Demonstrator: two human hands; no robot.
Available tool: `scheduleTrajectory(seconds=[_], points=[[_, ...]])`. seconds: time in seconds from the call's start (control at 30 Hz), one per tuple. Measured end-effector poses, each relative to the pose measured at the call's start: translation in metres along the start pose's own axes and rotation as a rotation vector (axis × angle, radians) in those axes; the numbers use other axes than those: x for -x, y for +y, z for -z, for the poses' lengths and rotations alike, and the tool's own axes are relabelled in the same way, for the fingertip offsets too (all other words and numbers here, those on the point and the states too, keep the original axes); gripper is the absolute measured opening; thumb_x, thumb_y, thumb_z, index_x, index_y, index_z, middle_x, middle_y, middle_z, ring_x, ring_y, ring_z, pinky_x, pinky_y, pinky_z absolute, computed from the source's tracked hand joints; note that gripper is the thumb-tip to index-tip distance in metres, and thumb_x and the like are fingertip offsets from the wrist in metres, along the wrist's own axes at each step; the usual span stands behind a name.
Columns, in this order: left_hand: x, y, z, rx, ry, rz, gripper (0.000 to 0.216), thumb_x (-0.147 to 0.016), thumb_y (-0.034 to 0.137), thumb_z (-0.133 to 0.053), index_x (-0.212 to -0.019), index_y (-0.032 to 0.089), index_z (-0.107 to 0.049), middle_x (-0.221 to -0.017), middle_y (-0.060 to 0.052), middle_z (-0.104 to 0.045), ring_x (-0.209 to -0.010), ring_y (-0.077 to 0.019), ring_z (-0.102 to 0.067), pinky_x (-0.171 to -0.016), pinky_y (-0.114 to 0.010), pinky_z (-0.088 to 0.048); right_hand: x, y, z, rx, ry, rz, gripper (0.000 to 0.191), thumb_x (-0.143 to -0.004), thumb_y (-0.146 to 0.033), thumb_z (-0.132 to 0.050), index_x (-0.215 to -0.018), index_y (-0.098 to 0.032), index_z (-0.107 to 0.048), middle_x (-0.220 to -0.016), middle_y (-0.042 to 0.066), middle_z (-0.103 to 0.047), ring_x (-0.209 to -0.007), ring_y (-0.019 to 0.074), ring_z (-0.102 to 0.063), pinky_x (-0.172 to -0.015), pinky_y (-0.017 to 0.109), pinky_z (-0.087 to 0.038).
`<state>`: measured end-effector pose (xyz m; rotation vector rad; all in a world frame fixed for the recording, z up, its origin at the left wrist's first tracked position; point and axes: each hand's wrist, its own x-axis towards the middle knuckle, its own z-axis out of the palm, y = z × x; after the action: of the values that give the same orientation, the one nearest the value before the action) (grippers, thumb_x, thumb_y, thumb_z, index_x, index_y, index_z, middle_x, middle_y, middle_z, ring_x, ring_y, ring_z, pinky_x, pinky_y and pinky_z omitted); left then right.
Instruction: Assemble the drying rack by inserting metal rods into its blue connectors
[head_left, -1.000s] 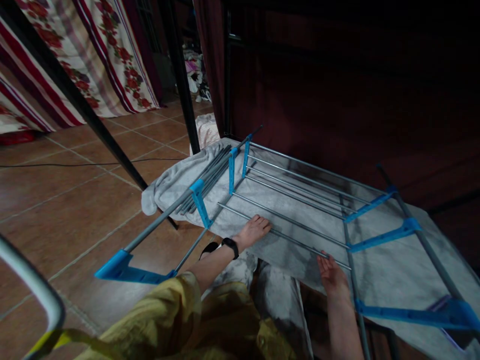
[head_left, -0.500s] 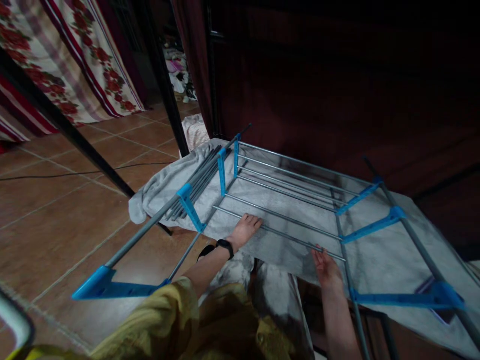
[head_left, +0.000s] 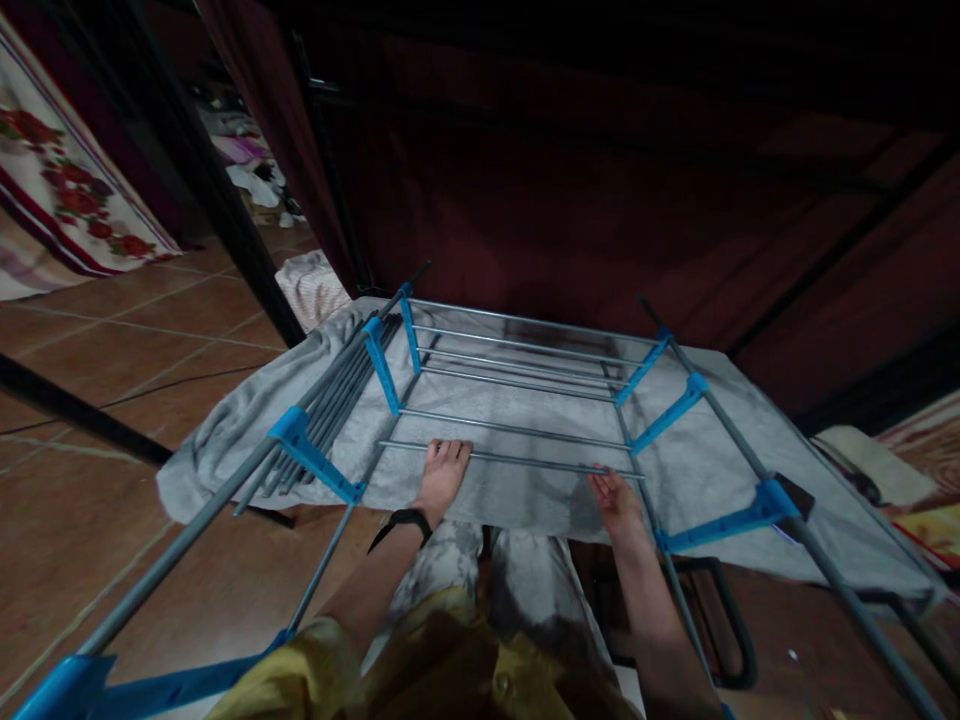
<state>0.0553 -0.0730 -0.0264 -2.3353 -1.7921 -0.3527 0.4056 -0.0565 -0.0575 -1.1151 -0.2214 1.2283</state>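
Observation:
A thin grey metal rod (head_left: 525,462) lies crosswise in front of me, at the near end of a partly built rack. My left hand (head_left: 442,475) is closed over it left of its middle, palm down. Near the rod's right end, my right hand (head_left: 616,500) pinches it between thumb and fingers. The rack has long grey side poles (head_left: 739,425) with blue plastic brackets (head_left: 667,415), and several crossbars (head_left: 517,428) span it beyond the held rod. Whether the rod's ends sit in the frame, I cannot tell.
A grey blanket (head_left: 750,400) lies under the rack. Several loose rods (head_left: 337,410) are bundled on its left part. A dark phone-like object (head_left: 793,497) rests at the right. Dark red curtain (head_left: 525,200) hangs behind; tiled floor (head_left: 82,560) lies left.
My view has turned to the right, so the rack and both hands appear farther left. Both hands keep their hold on the rod, which shows little movement relative to the rack.

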Motion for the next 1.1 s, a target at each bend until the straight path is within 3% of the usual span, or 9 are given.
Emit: scheduleTrajectory(seconds=[0.27, 0.63, 1.1], points=[[-0.001, -0.006, -0.005, 0.004, 0.024, 0.031, 0.038, -0.095, 0.012, -0.038, -0.122, 0.018, -0.063, -0.105, -0.013, -0.065, -0.100, -0.0278, -0.057, -0.099, -0.045, -0.035, -0.007, -0.009, -0.004, -0.049, 0.005, 0.062, 0.013, -0.073, -0.015, -0.070, -0.074, -0.022, -0.059, -0.080, 0.000, -0.074, -0.079, 0.0153, -0.071, -0.073, 0.030, -0.061], [-0.003, -0.006, -0.005, -0.041, 0.050, 0.078, 0.034, -0.095, 0.016, -0.038, -0.115, 0.015, -0.066, -0.101, -0.014, -0.067, -0.099, -0.0299, -0.058, -0.097, -0.048, -0.034, -0.014, -0.010, -0.009, -0.068, -0.004, 0.142, 0.030, -0.070, -0.028, -0.079, -0.067, -0.024, -0.049, -0.069, -0.004, -0.068, -0.069, 0.0133, -0.067, -0.074, 0.030, -0.061], [-0.003, -0.009, -0.009, -0.039, 0.027, 0.083, 0.035, -0.094, 0.016, -0.037, -0.113, 0.016, -0.066, -0.101, -0.013, -0.066, -0.099, -0.0297, -0.057, -0.095, -0.045, -0.037, -0.012, -0.009, -0.007, -0.042, -0.040, 0.118, 0.016, -0.076, -0.024, -0.073, -0.075, -0.023, -0.056, -0.076, -0.001, -0.070, -0.076, 0.0150, -0.069, -0.073, 0.030, -0.060]])
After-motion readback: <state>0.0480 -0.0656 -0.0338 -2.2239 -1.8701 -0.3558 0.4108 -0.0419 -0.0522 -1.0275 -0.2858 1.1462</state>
